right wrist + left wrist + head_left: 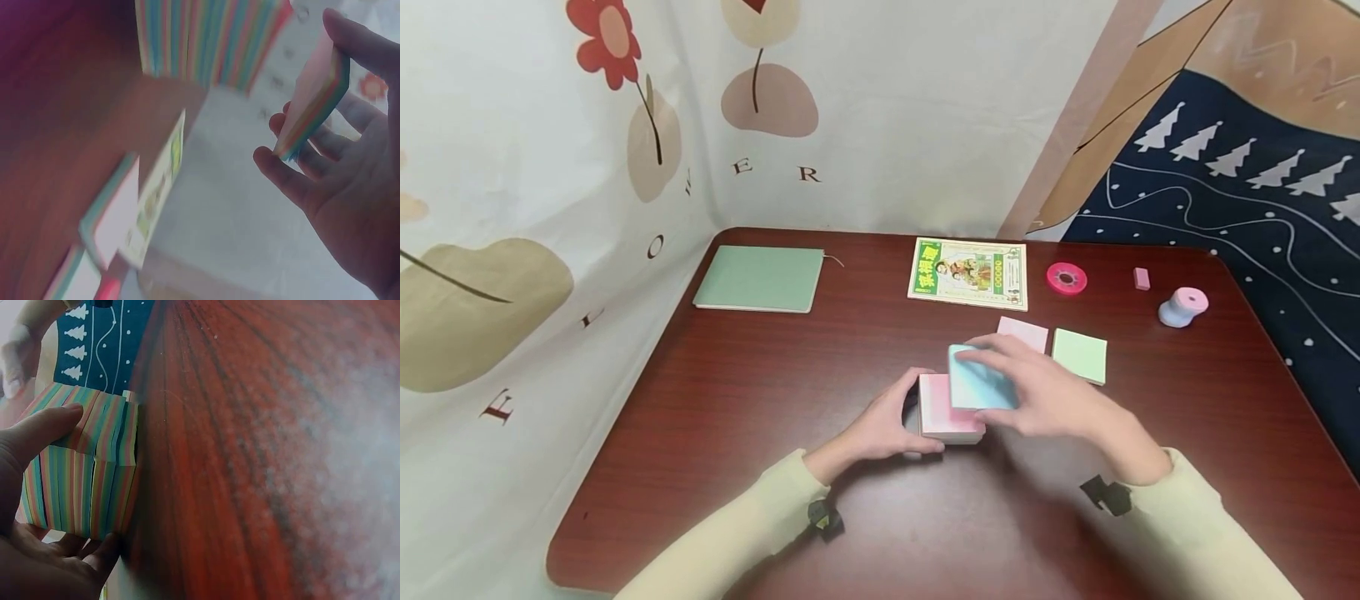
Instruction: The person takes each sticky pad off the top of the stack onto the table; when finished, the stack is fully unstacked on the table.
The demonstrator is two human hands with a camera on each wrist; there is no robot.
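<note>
My left hand (883, 423) grips a thick stack of sticky note pads (936, 402) standing on the table, its top sheet pink. The left wrist view shows the striped, many-coloured sides of this stack (78, 481), with the thumb on one side and fingers around the other. My right hand (1048, 390) pinches a thinner sticky note pad (981, 382), blue on top, just above the stack. In the right wrist view this pad (319, 103) has a pink underside and is apart from the stack. Some right fingers are hidden behind it.
Behind my right hand lie a pink pad (1024, 333) and a green pad (1080, 356). Farther back are a green notebook (762, 279), an illustrated booklet (967, 273), a pink ring-shaped roll (1066, 278), a small pink block (1142, 278) and a pink-and-blue spool-shaped object (1182, 307).
</note>
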